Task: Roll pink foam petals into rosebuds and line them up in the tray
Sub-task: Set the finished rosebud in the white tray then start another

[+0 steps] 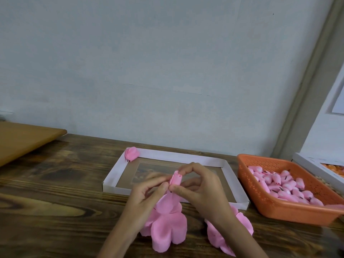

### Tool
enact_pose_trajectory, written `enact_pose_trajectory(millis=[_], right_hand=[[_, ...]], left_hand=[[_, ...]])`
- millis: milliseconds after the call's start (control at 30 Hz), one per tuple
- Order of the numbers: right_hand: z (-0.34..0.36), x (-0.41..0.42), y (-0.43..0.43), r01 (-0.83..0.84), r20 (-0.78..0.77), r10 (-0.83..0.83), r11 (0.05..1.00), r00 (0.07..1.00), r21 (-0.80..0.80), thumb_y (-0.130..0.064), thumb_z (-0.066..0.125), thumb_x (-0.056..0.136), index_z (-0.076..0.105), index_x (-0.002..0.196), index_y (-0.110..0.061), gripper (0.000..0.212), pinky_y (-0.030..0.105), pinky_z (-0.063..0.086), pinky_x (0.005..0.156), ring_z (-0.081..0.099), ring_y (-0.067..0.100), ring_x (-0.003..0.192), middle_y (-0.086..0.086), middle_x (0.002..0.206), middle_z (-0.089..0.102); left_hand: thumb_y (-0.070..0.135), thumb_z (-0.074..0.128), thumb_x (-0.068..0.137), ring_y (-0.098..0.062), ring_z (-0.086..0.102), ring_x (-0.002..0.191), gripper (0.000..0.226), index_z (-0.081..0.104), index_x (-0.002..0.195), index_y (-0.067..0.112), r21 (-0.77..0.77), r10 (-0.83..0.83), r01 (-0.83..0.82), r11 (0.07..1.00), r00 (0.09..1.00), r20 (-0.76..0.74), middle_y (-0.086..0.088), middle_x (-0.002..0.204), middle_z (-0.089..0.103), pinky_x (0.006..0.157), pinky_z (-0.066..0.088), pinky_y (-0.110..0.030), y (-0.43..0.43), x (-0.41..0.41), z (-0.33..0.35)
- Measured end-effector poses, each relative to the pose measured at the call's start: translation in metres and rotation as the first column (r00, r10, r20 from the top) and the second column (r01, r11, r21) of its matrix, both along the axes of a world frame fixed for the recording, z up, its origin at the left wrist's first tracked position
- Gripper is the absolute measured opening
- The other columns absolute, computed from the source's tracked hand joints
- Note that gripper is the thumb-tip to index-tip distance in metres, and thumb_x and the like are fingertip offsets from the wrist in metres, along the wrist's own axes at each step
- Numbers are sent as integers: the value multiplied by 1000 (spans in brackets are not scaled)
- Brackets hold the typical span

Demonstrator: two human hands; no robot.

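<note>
Both hands meet just in front of the tray, each pinching the same half-rolled pink petal. The left hand grips its lower edge between thumb and fingers, and the right hand holds it with the thumb low and the forefinger arched over the top. Under the hands, on the table, lie loose petals, with a second heap beneath the right wrist. Beyond the left hand, in the tray's far corner, sits one finished rosebud. To the right of the right hand, an orange basket holds many pink buds. To roll well, I judge, one hand should pinch the base tight while the other turns the foam round it in small, even wraps, so the top flares and the bottom does not spring open. The foam looks soft and likely to unwind if let go early. The bud then belongs beside the first, starting a row
</note>
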State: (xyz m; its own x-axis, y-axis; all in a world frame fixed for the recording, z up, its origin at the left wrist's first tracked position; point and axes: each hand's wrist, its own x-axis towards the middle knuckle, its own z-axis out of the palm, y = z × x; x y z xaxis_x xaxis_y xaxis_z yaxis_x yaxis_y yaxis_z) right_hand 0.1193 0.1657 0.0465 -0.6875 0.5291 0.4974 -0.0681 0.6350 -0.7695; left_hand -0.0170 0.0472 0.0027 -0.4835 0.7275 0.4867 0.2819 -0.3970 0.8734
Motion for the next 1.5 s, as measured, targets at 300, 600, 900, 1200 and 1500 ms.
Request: enact_pose_trajectory(millis=[300, 600, 900, 1200, 1500], right_hand=[[1, 2, -2, -26, 20, 27, 998, 999, -54, -24, 95, 72, 67, 106, -32, 45, 25, 58, 61, 76, 18, 71, -11, 99, 75], [12, 10, 7, 4, 15, -3, 996, 1000, -86, -15, 88, 81, 72, 94, -17, 21, 55, 62, 75, 77, 26, 75, 1, 94, 78], [13, 9, 3, -108, 105, 107, 994, 989, 12, -14, 90, 78, 69, 88, -25, 26, 28, 62, 69, 77, 16, 75, -4, 86, 78], [17, 3, 3, -165, 100, 163, 986, 981, 15, -13, 89, 80, 68, 90, -27, 26, 35, 64, 75, 77, 18, 82, -1, 91, 78], [17, -9, -1, -150, 173, 124, 978, 977, 147, -26, 87, 80, 72, 93, -28, 19, 40, 65, 73, 77, 14, 80, -11, 96, 76]], left_hand=[[15, 75, 87, -21, 75, 101, 22, 79, 105, 28, 47, 23, -30, 998, 989, 143, -4, 105, 79, 83, 62, -31, -3, 0, 2], [31, 90, 69, -14, 70, 114, 54, 70, 119, 35, -118, -88, 109, 987, 981, 170, 2, 121, 74, 86, 58, -26, -12, -8, -3], [27, 89, 69, -23, 77, 78, 21, 81, 84, 15, 42, 145, -167, 985, 936, 321, -13, 86, 79, 63, 57, -22, -5, -5, -1], [8, 77, 84, -22, 63, 71, 17, 63, 74, 5, -11, 284, -307, 952, 864, 417, -9, 72, 64, 67, 52, -36, 4, -7, -12], [31, 87, 78, -22, 75, 77, 23, 73, 76, 13, 106, 250, -292, 950, 921, 300, -11, 80, 76, 64, 57, -24, -2, 6, 1]])
